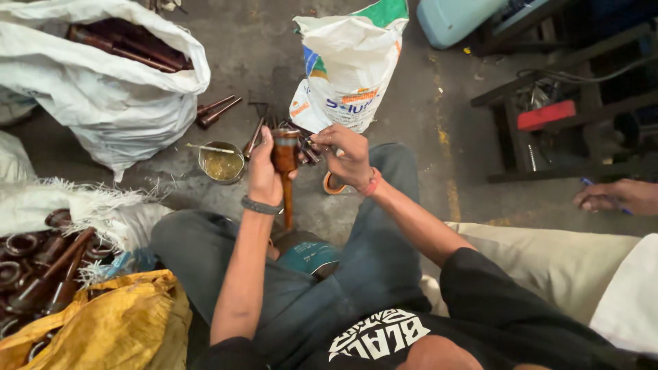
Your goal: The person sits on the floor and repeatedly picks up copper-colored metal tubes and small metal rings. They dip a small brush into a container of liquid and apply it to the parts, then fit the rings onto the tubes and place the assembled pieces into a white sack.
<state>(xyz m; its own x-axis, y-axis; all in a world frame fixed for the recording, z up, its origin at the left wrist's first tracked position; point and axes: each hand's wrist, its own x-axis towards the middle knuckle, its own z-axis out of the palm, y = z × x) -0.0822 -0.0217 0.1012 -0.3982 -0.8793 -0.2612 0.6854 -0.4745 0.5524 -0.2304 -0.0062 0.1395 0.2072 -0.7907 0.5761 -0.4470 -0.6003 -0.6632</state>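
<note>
My left hand grips a brown metal shaft part with a wide cup-shaped head, held upright over my lap. My right hand is at the top of that head, fingers pinched on a small dark piece I cannot make out. Just beyond the hands, a heap of similar brown shafts lies on the concrete floor. A small round tin of yellowish grease with a stick in it stands left of my left hand.
A white sack of brown shafts lies far left. An upright printed white sack stands ahead. Rusty rings and shafts fill a sack near left, beside yellow cloth. Another person's hand rests right, near a dark metal frame.
</note>
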